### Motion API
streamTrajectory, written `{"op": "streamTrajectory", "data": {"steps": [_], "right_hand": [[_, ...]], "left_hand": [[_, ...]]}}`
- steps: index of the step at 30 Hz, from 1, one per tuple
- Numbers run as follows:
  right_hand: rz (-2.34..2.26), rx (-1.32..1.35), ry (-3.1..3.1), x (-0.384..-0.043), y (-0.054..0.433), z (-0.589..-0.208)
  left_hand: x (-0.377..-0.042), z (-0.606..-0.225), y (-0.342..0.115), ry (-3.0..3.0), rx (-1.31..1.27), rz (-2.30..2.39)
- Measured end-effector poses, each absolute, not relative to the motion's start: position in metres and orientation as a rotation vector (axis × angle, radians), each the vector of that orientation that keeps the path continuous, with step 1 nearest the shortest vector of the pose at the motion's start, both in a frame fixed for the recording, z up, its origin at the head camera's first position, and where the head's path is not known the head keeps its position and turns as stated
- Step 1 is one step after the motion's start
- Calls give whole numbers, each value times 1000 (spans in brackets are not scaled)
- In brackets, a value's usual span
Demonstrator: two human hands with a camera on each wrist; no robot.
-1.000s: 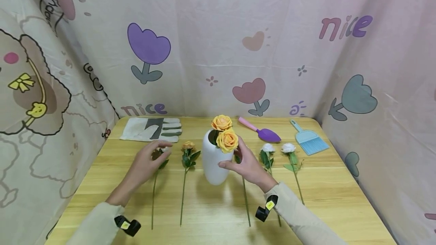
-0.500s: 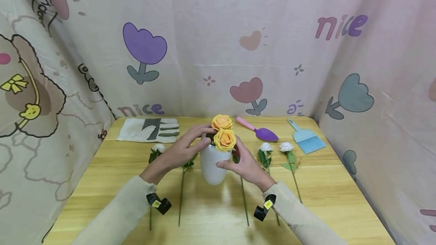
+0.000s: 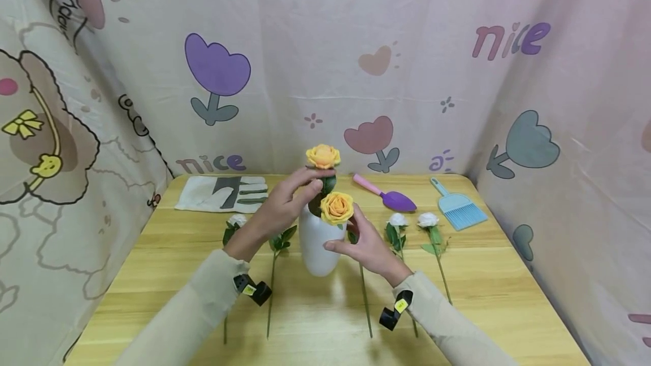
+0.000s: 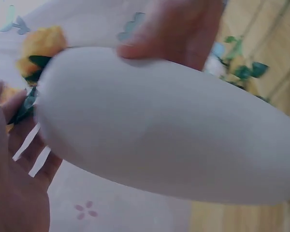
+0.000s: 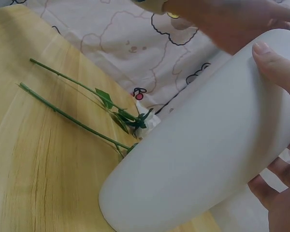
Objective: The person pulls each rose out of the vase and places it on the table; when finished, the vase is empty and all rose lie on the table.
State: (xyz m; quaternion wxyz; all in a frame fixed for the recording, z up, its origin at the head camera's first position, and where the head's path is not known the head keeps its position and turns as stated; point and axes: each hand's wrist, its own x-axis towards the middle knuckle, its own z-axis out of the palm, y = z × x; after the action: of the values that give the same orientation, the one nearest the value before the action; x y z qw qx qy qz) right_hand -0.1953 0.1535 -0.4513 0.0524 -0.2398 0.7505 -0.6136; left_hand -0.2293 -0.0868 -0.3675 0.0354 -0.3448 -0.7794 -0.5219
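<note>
In the head view a white vase (image 3: 319,250) stands near the middle of the wooden table. My right hand (image 3: 373,246) grips its right side, the thumb across the front, also seen in the right wrist view with the vase (image 5: 198,150). One yellow rose (image 3: 322,156) rises high above the vase mouth; my left hand (image 3: 278,206) pinches it by the stem and leaves just under the bloom. A second yellow rose (image 3: 337,208) leans over the rim beside my right fingers. The lower stems are hidden inside the vase.
White roses (image 3: 428,219) lie right of the vase, and another white rose (image 3: 237,220) lies left. Two more stems flank the vase, their blooms covered by my hands. Behind are work gloves (image 3: 221,194), a purple trowel (image 3: 398,201) and a blue dustpan (image 3: 461,212).
My left hand has come from the left to the vase mouth, taken the rear yellow rose and raised it. The right hand and vase stay in place.
</note>
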Motion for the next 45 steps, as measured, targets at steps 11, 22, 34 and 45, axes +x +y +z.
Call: {"op": "streamTrajectory", "data": {"steps": [11,22,34,45], "right_hand": [[-1880,-732,2272,-196,153,-452],[-1882,-726,2281,-196,153,-454],[-1893,-734,2265,-196,153,-454],[-1877,-720,2282,-195,153,-453]], "left_hand": [[-233,-325,-86,-2133,-931,-1575],[-234,-344,-80,-2143,-830,-1619],[-235,-312,-98,-1839,-629,-1823],[-242,-275,-179,-1650,-486,-1951]]}}
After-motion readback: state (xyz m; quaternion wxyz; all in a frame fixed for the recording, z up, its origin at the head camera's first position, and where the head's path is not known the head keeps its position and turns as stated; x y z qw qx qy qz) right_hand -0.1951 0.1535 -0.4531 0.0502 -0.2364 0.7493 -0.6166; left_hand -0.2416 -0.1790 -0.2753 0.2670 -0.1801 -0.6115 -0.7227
